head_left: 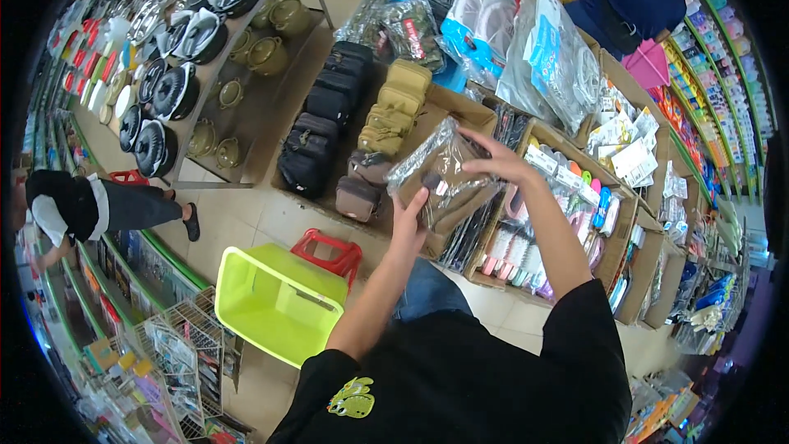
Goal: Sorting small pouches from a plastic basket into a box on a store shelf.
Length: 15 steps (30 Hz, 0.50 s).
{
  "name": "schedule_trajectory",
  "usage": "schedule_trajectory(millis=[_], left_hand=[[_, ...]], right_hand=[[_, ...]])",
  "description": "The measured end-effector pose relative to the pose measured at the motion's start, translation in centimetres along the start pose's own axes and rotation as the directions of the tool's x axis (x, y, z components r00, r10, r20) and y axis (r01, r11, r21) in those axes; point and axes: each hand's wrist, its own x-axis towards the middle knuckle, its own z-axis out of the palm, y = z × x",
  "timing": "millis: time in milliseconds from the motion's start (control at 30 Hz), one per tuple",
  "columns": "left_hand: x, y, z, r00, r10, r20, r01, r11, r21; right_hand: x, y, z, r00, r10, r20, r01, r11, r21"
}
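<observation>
Currently clamped in my left grip [408, 218]: brown packet [445, 182], centre, wrapper [405, 168] still on; right grip [503, 161], closure unclear; black pouches [327, 101], centre-left, untouched.

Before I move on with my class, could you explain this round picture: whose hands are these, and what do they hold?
No machine here: these are a person's two bare hands. The picture comes from a wide fisheye camera on that person's head, looking down, so straight edges bend near the rim. The left hand grips a brown item in clear plastic; the right hand touches it. Just beyond, a cardboard box holds black pouches, tan pouches and brown pouches. To the left, a lime-green basin partly hides a red stool.
</observation>
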Motion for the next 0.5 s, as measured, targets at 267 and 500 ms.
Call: schedule_trajectory(millis=[267, 500], left_hand=[[12.4, -4.8, -2.3, 0.983, -0.182, 0.034, 0.186, 0.966, -0.182], [16.1, -7.0, -3.6, 0.956, -0.246, -0.161, 0.262, 0.961, 0.087]], right_hand=[[8.9, 3.3, -6.2, 0.990, -0.137, 0.030, 0.137, 0.893, -0.429], [11.1, 5.9, -7.0, 0.971, -0.235, -0.033, 0.180, 0.817, -0.547]])
